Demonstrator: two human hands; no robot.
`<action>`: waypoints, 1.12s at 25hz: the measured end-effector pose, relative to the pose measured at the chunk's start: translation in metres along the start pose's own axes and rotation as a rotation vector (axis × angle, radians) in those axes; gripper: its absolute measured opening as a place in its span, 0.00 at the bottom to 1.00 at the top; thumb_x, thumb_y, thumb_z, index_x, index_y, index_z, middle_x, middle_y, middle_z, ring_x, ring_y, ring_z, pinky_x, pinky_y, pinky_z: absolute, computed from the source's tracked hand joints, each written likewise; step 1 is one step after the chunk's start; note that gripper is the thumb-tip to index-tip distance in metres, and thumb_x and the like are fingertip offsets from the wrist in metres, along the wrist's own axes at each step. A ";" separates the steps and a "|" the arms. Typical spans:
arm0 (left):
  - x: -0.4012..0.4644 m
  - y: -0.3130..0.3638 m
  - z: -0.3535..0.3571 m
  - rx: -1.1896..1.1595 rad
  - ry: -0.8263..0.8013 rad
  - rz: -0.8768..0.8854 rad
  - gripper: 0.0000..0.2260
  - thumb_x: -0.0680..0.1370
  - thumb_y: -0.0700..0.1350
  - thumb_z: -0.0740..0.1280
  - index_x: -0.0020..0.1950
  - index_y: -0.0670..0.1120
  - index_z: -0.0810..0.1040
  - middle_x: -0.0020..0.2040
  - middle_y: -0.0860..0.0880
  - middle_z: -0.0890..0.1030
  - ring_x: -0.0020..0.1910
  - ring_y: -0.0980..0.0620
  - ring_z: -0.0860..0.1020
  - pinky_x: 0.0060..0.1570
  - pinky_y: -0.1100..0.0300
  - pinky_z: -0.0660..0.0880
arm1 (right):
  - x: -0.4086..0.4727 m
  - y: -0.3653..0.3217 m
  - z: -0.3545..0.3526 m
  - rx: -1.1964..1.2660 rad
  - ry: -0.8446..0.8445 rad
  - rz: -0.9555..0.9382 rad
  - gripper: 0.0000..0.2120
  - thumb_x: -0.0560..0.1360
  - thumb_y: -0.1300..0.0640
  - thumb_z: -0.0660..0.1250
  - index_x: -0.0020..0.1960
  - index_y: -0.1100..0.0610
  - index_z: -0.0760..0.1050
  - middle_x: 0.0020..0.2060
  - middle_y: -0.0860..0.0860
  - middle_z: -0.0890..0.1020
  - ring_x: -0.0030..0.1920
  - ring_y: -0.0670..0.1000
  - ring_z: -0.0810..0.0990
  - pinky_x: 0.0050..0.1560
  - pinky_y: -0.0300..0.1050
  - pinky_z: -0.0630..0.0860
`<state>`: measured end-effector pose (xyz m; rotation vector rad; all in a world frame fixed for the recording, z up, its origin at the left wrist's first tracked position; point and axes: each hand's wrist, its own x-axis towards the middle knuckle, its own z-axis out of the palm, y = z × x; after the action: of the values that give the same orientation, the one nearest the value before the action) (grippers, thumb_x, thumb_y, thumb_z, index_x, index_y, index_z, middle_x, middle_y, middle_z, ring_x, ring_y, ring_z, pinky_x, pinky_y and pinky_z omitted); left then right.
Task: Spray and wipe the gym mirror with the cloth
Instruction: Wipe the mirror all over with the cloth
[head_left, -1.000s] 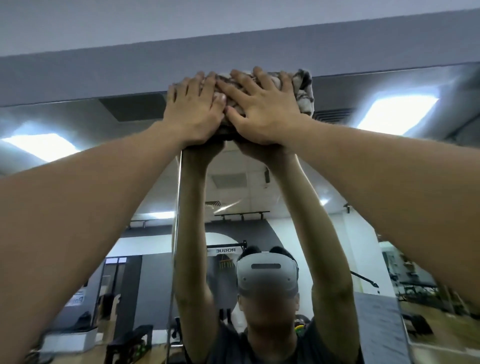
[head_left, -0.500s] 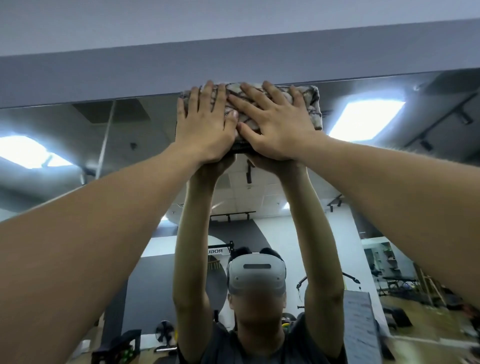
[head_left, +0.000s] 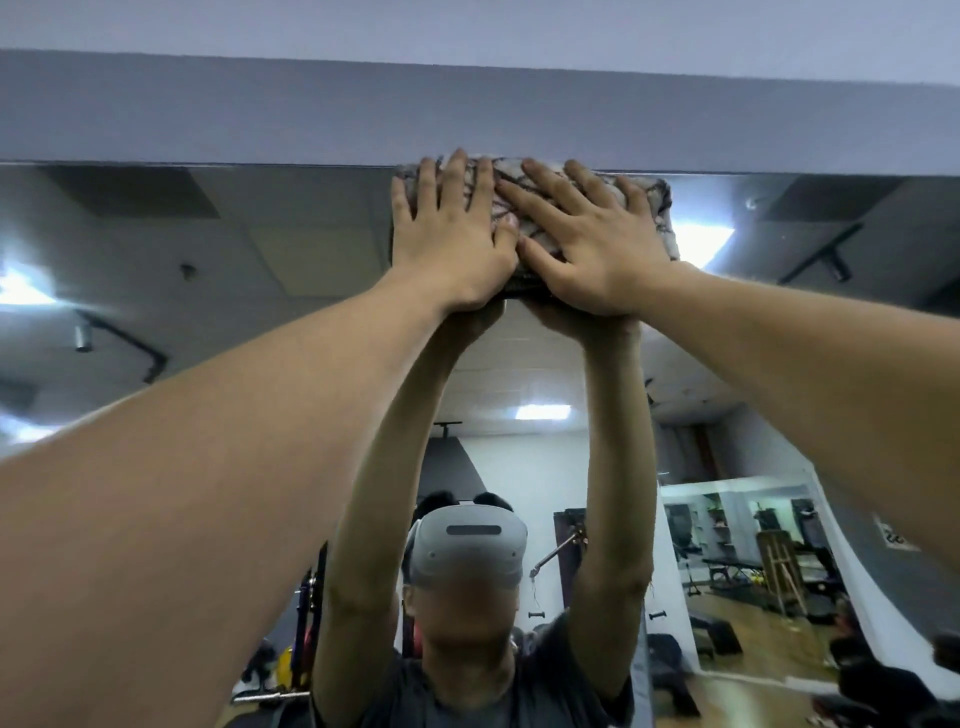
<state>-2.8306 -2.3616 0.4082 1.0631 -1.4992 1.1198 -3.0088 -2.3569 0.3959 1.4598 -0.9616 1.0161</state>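
Up at the top edge of the mirror (head_left: 291, 244), just under the grey wall strip (head_left: 467, 114): a folded patterned cloth (head_left: 524, 218), flat against the glass. Left hand (head_left: 449, 244) and right hand (head_left: 592, 249) side by side on the cloth, fingers straight and spread, pressing, not curled around it. Thumbs nearly touching in the middle. Below, in the reflection, raised arms and a grey headset (head_left: 470, 545).
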 end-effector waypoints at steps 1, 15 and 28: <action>0.003 0.017 0.002 -0.007 -0.010 0.010 0.31 0.85 0.59 0.48 0.85 0.50 0.43 0.85 0.47 0.42 0.83 0.42 0.39 0.80 0.39 0.36 | -0.005 0.015 -0.002 0.007 -0.003 0.012 0.31 0.81 0.32 0.42 0.83 0.31 0.45 0.85 0.41 0.49 0.85 0.54 0.48 0.81 0.67 0.45; -0.050 0.082 0.020 0.037 -0.047 0.049 0.34 0.80 0.60 0.43 0.85 0.50 0.44 0.85 0.47 0.45 0.84 0.44 0.42 0.81 0.41 0.39 | -0.092 0.047 -0.006 0.091 -0.082 0.051 0.31 0.82 0.33 0.42 0.84 0.35 0.48 0.86 0.44 0.49 0.85 0.56 0.46 0.81 0.68 0.42; -0.142 0.093 0.035 0.017 -0.014 -0.096 0.35 0.79 0.59 0.44 0.85 0.49 0.44 0.85 0.48 0.43 0.84 0.47 0.41 0.81 0.41 0.41 | -0.152 0.028 0.008 0.088 -0.087 -0.142 0.32 0.81 0.36 0.47 0.85 0.37 0.50 0.86 0.46 0.51 0.85 0.59 0.46 0.80 0.69 0.40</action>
<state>-2.9026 -2.3628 0.2512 1.1444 -1.4364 1.0615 -3.0817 -2.3620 0.2597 1.6328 -0.8702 0.9065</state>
